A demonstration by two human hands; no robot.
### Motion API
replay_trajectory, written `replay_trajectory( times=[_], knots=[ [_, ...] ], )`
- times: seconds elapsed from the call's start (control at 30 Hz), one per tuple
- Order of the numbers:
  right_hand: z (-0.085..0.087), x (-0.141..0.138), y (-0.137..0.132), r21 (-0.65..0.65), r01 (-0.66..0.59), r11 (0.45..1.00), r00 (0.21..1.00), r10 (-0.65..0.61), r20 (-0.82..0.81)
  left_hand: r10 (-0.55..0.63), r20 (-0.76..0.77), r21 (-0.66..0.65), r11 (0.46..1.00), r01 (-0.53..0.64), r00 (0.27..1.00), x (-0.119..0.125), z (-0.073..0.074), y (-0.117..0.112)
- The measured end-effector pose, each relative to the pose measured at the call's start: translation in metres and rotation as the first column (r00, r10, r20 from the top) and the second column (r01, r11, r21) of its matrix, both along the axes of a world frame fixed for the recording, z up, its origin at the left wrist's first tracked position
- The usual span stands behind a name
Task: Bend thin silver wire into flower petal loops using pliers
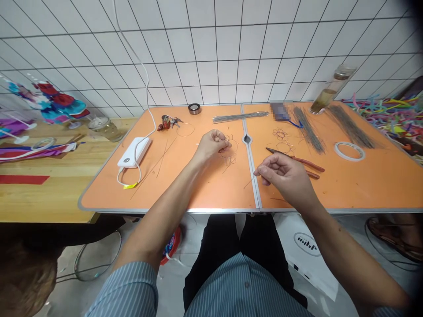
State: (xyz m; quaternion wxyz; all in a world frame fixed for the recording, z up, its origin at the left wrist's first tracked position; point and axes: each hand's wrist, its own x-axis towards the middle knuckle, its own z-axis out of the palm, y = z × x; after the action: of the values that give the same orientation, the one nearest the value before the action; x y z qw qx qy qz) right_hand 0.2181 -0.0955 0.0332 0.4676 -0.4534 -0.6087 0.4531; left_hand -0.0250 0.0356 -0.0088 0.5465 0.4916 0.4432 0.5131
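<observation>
My left hand (pixel 213 145) is closed in a pinch on a thin wire shape (pixel 230 160) with small loops and a larger ring, just left of the table's centre seam. Between the thumb and fingers of my right hand (pixel 280 174) is a short thin wire (pixel 248 181), its free end pointing down and left across the seam. Behind my right hand lie pliers (pixel 306 164) with orange-red handles. Beyond them rest a wire flower shape (pixel 280 133) and a bundle of straight wires (pixel 309 130).
A white power bank (pixel 134 152) with a cable, keys (pixel 170 122) and a roll of dark tape (pixel 194 108) are on the left of the orange table (pixel 194 189). On the right are a white tape roll (pixel 349 151), another wire bundle (pixel 352 125) and a glass bottle (pixel 330 92).
</observation>
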Motion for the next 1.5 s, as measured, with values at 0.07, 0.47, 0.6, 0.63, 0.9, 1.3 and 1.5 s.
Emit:
replay_trajectory(
  times=[0.07, 0.47, 0.6, 0.63, 0.9, 1.3, 1.5],
  knots=[
    [0.018, 0.000, 0.016, 0.065, 0.003, 0.998, 1.000, -0.004, 0.009, -0.025, 0.017, 0.013, 1.000, 0.025, 1.000, -0.002, 0.013, 0.002],
    [0.013, -0.005, 0.153, 0.062, 0.084, 0.995, 0.949, -0.061, -0.311, -0.057, 0.121, -0.047, 0.997, 0.063, 0.991, 0.007, 0.023, 0.015],
    [-0.010, -0.004, 0.155, -0.017, 0.084, 0.996, 0.933, -0.084, -0.351, -0.038, 0.139, -0.106, 0.993, 0.053, 0.990, 0.008, 0.008, 0.009],
    [-0.012, -0.003, 0.153, -0.036, 0.083, 0.996, 0.930, -0.091, -0.357, -0.046, 0.149, -0.129, 0.989, 0.066, 0.988, 0.009, 0.007, 0.007],
    [-0.017, 0.000, 0.152, -0.102, 0.150, 0.983, 0.919, -0.177, -0.352, -0.031, 0.210, -0.216, 0.973, 0.077, 0.977, 0.017, 0.004, -0.002],
    [-0.005, -0.011, 0.136, 0.095, 0.234, 0.968, 0.963, -0.217, -0.162, -0.049, 0.201, -0.220, 0.971, 0.094, 0.978, 0.021, 0.004, -0.009],
    [-0.007, -0.015, 0.131, 0.164, 0.233, 0.959, 0.968, -0.212, -0.136, -0.065, 0.221, -0.209, 0.971, 0.112, 0.973, 0.024, 0.007, -0.012]
  ],
)
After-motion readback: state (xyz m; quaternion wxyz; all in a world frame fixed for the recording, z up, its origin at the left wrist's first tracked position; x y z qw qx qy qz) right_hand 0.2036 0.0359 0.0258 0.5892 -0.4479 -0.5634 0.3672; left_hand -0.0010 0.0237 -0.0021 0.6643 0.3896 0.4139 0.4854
